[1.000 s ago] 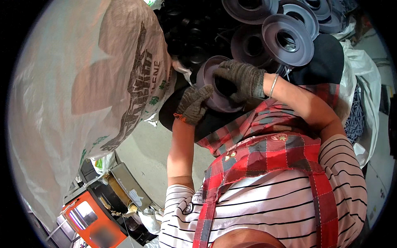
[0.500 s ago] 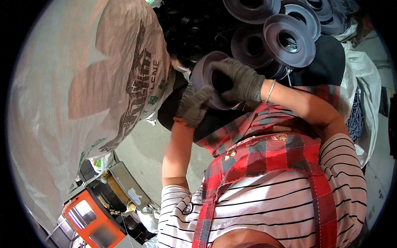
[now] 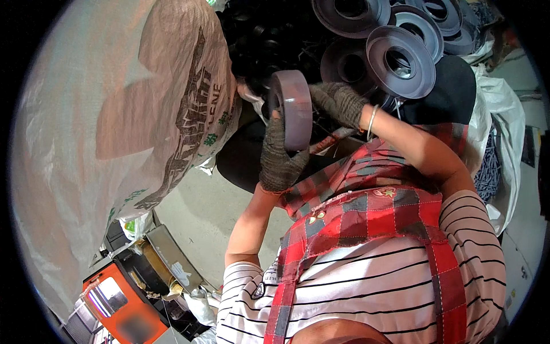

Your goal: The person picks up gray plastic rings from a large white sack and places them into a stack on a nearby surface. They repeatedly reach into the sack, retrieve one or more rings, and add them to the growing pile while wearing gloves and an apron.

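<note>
A grey plastic ring-shaped part (image 3: 298,112) stands on edge above my lap, its smooth outer wall turned to the right. My left hand (image 3: 281,152), in a dark knitted glove, grips it from below, with the thumb at its left rim. My right hand (image 3: 341,104), gloved the same way, is just right of the ring, fingers reaching toward its upper edge. Whether those fingertips touch the ring I cannot tell. Beyond my right hand, similar grey flanged rings (image 3: 424,77) lie in a loose heap.
A large woven sack (image 3: 160,103) bulges on the left. Many small black parts (image 3: 263,40) are piled at the far side. A white bag (image 3: 504,109) with thin grey strips (image 3: 490,166) sits at the right. An orange machine (image 3: 129,304) stands at the lower left.
The ring has turned so that its outer wall now faces right instead of its opening facing me. My right hand has come out of the opening and moved right. The left hand kept its hold.
</note>
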Motion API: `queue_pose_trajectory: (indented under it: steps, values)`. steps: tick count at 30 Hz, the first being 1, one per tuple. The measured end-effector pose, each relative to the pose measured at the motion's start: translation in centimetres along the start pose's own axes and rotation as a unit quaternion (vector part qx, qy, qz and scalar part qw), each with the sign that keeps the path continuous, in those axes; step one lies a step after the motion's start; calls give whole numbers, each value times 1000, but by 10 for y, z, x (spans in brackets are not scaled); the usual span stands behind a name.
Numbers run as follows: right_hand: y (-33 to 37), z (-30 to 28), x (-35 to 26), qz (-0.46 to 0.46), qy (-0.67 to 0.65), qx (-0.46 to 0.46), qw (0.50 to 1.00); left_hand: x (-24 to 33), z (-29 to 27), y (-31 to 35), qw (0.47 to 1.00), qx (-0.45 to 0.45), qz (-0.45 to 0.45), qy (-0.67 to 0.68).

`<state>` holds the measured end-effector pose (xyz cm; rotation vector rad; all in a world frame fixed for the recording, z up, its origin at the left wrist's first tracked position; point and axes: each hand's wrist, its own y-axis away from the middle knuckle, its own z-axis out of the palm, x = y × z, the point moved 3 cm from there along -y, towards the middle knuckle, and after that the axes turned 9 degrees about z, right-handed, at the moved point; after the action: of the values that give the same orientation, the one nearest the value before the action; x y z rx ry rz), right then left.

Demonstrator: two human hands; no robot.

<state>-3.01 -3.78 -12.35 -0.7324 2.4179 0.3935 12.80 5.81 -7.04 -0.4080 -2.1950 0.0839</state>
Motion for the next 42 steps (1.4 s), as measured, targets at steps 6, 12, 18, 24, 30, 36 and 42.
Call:
queue_pose_trajectory:
  steps: [6, 12, 18, 24, 30, 36, 42]
  values:
    - [1, -12, 29, 98, 318, 3, 943, -25, 5, -1, 994, -78, -78, -6]
    - [-3, -17, -22, -107, 5, 44, 993, -52, 15, -17, 774, 114, -311, 540]
    - [-63, -16, -6, 19, -220, 102, 970, -75, -14, -19, 832, 258, -279, 405]
    - [-148, 68, 65, 33, 111, 143, 983, -53, -16, -23, 850, 314, -261, 332]
    - [-129, 7, 46, 182, 33, 116, 976, -46, -17, -16, 890, 294, -215, 273]
    - [-52, -49, 3, 75, -162, 69, 982, -36, -4, -32, 987, 145, -62, 15]
    - [-6, -56, -22, 68, -70, 38, 995, -16, 7, -31, 880, 196, -207, 379]
